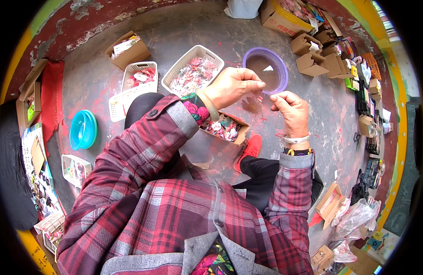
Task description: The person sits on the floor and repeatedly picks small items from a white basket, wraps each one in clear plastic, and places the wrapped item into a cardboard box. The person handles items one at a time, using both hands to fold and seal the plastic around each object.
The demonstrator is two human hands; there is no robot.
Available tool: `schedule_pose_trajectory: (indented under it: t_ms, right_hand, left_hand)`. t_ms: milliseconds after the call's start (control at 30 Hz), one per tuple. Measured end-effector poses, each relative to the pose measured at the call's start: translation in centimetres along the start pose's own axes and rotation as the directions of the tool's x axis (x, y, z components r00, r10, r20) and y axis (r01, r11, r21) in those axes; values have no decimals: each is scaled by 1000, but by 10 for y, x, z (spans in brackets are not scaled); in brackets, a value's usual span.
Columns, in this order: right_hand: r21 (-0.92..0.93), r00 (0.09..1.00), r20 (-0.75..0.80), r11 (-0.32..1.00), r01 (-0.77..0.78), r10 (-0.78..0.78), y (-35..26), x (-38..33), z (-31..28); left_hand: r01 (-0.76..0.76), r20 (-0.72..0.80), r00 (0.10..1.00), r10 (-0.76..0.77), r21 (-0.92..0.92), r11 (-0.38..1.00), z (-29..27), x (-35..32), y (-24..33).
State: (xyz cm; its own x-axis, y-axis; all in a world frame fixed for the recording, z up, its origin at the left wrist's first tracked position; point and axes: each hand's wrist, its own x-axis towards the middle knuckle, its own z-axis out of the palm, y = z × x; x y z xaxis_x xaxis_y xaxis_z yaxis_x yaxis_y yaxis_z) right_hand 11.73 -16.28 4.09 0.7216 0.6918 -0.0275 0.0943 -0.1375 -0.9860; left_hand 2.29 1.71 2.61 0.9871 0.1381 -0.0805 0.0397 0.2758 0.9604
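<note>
My left hand (233,87) and my right hand (292,111) are raised in front of me, fingertips a short gap apart. The thumb and forefinger of each are pinched together. Whatever they hold is too thin or small to make out. A small red and white piece (259,98) shows just beneath the left fingertips; whether it hangs from them is unclear. Below the left wrist stands an open cardboard box (242,134) filled with red, white and green bits. Beyond my hands sits a round purple basin (285,68) with brownish water or a brownish bottom.
Two white plastic baskets, a larger one (173,68) and a smaller one (125,78), hold red and white pieces. A turquoise basin (83,130) lies at left. Cardboard boxes (311,64) crowd the far right. Plastic bags (358,219) lie at near right. My red shoe (251,149) rests on the floor.
</note>
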Motion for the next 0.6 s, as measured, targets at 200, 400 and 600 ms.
schedule_pose_trajectory:
  t_ms: [200, 400, 600]
  right_hand:
    - [93, 991, -132, 995, -24, 37, 3, 1, -23]
    - [68, 990, -26, 989, -135, 137, 4, 2, 9]
    - [-4, 994, -11, 994, -112, 112, 12, 2, 3]
  left_hand:
    - [91, -133, 985, -110, -145, 985, -8, 3, -2]
    - [119, -63, 990, -123, -70, 990, -4, 2, -10]
    - [173, 71, 982, -175, 33, 984, -12, -1, -10]
